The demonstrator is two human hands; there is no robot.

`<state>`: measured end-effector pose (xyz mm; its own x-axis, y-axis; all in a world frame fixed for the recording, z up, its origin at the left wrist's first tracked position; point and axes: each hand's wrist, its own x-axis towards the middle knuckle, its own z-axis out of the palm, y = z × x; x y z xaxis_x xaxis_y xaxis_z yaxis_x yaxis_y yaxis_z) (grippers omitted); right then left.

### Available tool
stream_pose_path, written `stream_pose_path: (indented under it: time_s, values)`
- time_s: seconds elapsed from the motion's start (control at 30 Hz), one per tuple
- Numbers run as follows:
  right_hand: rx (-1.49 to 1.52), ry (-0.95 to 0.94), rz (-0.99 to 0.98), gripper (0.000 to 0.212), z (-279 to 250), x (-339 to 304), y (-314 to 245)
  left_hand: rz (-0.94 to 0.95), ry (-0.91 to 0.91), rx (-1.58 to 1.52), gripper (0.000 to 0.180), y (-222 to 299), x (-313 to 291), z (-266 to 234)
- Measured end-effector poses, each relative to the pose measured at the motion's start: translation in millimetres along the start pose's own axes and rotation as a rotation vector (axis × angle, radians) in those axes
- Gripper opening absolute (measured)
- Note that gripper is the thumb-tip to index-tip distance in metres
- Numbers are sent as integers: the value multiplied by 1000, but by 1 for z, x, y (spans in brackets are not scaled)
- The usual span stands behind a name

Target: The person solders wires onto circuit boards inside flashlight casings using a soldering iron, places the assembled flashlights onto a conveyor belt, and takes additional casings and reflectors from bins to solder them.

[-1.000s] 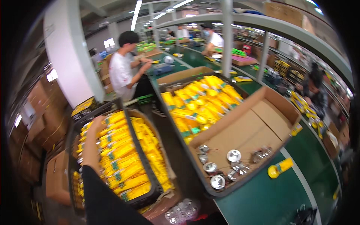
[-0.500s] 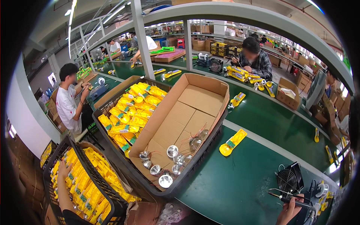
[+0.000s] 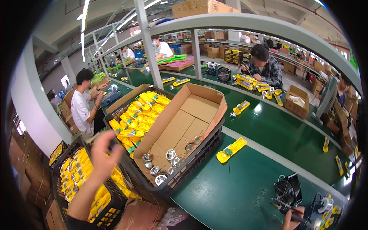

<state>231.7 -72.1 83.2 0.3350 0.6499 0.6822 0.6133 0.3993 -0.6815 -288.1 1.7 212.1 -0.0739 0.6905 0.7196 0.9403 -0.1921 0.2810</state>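
My left hand [image 3: 102, 157], smeared by motion, is raised between the lower-left crate of yellow plastic housings [image 3: 78, 174] and the larger black crate [image 3: 172, 186]. Its thumb and fingers look apart, with nothing visible in them. In my right hand [image 3: 293, 219] is a soldering iron [image 3: 284, 208], low at the right beside a small black fan [image 3: 287, 189]. A single yellow housing [image 3: 232, 150] with a green circuit board lies on the green bench. Silvery reflector cups [image 3: 170, 155] with thin wires lie in an open cardboard box [image 3: 193, 111] on the large crate.
More yellow housings [image 3: 142, 111] fill the large crate behind the box. A green conveyor [image 3: 264, 119] carries scattered yellow pieces past a grey frame post [image 3: 147, 50]. One person [image 3: 268, 71] works across it, another [image 3: 84, 107] at the left. A solder spool [image 3: 326, 205] stands far right.
My left hand has lifted out of the lower-left crate and moved up and right. My right hand still holds the soldering iron, slightly lower. The whole view has shifted a little.
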Motion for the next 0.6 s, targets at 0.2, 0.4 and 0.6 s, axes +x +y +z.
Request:
stream_pose_path:
  time_s: [0.2,0.4,0.6]
  values:
    - [54,165,69,19,-2,-13,-11,354,-735,-234,47,171,-32,119]
    - [113,183,95,22,-3,-13,-12,27,-445,25,48,198,-23,282]
    - [134,193,124,25,-4,-12,-4,-28,-591,-104,39,193,-34,305]
